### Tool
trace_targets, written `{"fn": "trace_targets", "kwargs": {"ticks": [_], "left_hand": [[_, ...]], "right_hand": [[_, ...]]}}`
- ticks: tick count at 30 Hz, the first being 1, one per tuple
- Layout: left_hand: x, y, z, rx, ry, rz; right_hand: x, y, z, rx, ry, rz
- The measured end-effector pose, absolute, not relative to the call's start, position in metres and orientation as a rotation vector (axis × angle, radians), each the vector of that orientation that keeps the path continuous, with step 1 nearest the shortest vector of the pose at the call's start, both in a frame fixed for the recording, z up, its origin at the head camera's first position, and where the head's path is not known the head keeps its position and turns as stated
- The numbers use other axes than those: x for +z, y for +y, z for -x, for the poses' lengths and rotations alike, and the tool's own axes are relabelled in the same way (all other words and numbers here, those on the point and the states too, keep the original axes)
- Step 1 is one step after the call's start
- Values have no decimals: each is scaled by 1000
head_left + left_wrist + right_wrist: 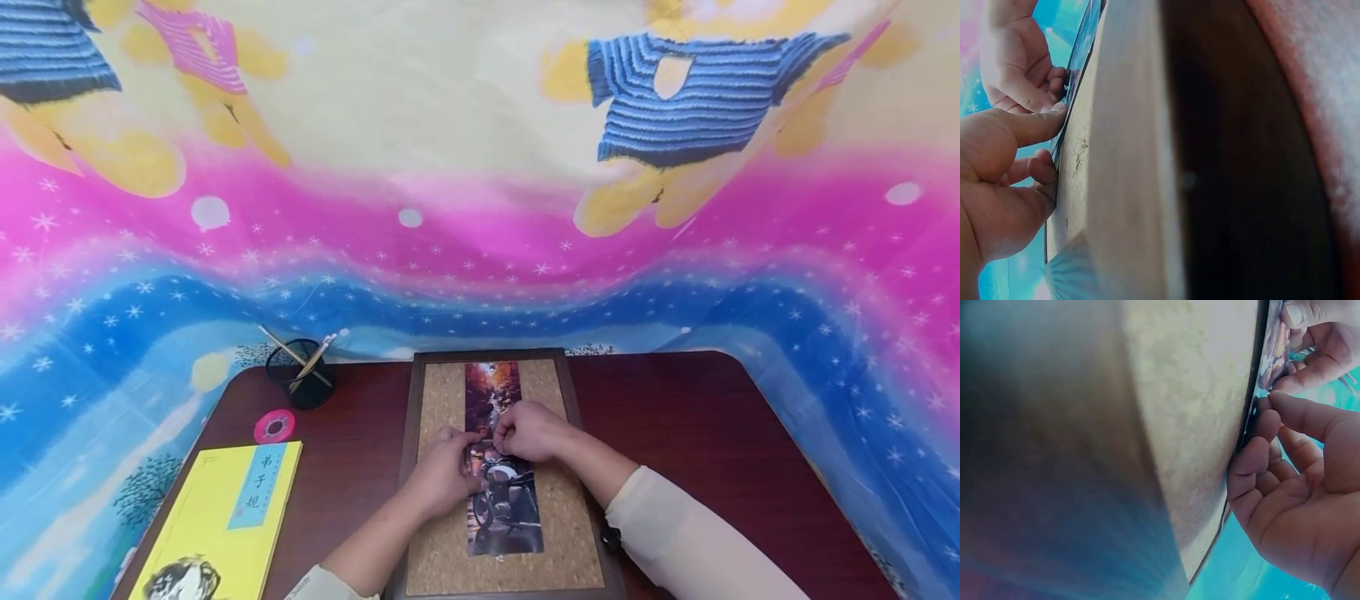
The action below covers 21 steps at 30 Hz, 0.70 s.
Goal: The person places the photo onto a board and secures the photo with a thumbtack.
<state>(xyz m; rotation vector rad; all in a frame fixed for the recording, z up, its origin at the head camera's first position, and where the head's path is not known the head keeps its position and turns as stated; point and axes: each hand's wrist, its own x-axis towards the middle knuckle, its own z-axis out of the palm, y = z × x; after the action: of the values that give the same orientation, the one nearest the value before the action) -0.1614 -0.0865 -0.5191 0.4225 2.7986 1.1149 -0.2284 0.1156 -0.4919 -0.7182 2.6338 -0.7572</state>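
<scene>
Two photos lie end to end on a framed cork board [442, 550]. The upper photo [483, 396] has orange autumn tones; the lower photo [510, 517] has a dark motorcycle. My left hand [442, 471] rests at the lower photo's left side, thumb and index finger pressing on it. My right hand [534, 432] is at the seam of the photos, thumb and index fingertips together on a small clear pushpin [1264, 393], mostly hidden by the fingers. In the left wrist view, both hands [1007, 181] touch the photo surface.
Left of the board lie a yellow book [217, 517] and a pink tape roll [274, 427]. A black mesh pen cup [311, 392] with sticks stands behind them. A printed cloth [450, 250] hangs around the dark red table [675, 433].
</scene>
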Motion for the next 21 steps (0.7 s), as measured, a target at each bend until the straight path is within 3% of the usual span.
{"fn": "trace_targets", "kwargs": {"ticks": [21], "left_hand": [[-518, -86, 159, 1108, 2796, -428]], "right_hand": [[-489, 109, 227, -731, 2657, 627]]}}
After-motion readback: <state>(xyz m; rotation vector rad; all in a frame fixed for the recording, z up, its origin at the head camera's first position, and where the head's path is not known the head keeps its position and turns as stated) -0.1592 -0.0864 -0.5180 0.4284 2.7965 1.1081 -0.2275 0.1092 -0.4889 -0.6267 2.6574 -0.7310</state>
